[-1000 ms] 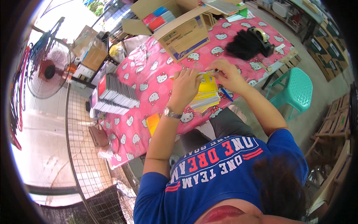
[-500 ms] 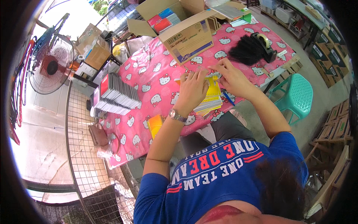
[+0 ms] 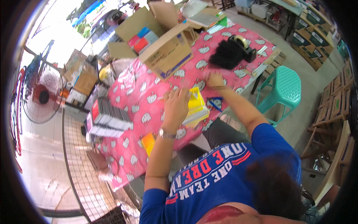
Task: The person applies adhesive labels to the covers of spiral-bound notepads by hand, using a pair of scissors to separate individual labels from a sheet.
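Observation:
My left hand (image 3: 176, 105) is at the left edge of a yellow spiral notebook (image 3: 195, 98), its fingers bent round that edge. The notebook lies on top of a small stack of similar notebooks (image 3: 197, 116) near the table's front edge. To the right, my right hand (image 3: 215, 80) is over the tablecloth, away from the stack. Motion smears its fingers, so I cannot see what they hold. Close to the stack lies a blue pen-like tool (image 3: 215, 104). Beyond my right hand is a bundle of thin black strands (image 3: 226, 55).
A tape dispenser (image 3: 247, 51) stands by the black bundle. An open carton (image 3: 168, 58) with books is at the back. At left stand stacked dark-edged notebooks (image 3: 110, 118) and a fan (image 3: 44, 96). An orange-yellow notebook (image 3: 148, 142) lies near the front edge. A green stool (image 3: 285, 84) is at right.
My hands have moved apart; they were close together over the top notebook. The right hand has moved away from the stack toward the black bundle. The whole view has shifted.

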`<state>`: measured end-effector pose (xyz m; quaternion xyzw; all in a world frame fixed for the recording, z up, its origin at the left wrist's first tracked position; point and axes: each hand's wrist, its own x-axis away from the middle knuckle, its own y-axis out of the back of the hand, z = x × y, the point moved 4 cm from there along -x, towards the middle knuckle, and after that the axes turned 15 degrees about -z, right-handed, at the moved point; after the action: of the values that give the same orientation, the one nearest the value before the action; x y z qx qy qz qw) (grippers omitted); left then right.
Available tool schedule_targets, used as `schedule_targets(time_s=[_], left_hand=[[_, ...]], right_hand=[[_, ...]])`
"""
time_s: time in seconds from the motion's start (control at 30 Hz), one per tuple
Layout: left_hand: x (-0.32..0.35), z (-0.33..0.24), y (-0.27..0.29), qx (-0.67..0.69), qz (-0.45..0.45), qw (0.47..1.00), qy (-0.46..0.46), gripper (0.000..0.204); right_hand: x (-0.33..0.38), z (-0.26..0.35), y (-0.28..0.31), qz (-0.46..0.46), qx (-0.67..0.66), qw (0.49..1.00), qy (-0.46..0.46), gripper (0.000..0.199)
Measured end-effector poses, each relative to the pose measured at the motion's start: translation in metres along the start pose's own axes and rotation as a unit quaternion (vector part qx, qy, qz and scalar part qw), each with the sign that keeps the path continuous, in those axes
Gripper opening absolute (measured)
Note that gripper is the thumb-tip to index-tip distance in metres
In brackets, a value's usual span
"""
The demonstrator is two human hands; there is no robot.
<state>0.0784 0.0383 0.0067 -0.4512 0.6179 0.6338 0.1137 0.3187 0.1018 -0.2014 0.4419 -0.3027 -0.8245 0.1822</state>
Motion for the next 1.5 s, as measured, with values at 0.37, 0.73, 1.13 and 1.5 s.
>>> schedule_targets(time_s=[0.37,0.73,1.13,1.5], left_hand=[[0.023,0.017,0.020,-0.041,-0.061,0.996,0.053,0.026],[0.020,0.018,0.008,-0.025,-0.056,0.994,0.094,0.038],[0.016,0.024,0.006,-0.005,-0.047,0.994,0.102,0.045],[0.017,0.035,0.013,0.031,-0.070,0.992,0.100,0.037]], right_hand=[[-0.050,0.062,0.060,0.354,-0.163,0.920,0.036,0.035],[-0.055,0.132,0.192,0.542,-0.617,0.570,0.032,0.041],[-0.057,0.133,0.175,0.527,-0.734,0.427,-0.040,0.030],[-0.060,0.155,0.182,0.521,-0.654,0.545,0.057,0.029]])
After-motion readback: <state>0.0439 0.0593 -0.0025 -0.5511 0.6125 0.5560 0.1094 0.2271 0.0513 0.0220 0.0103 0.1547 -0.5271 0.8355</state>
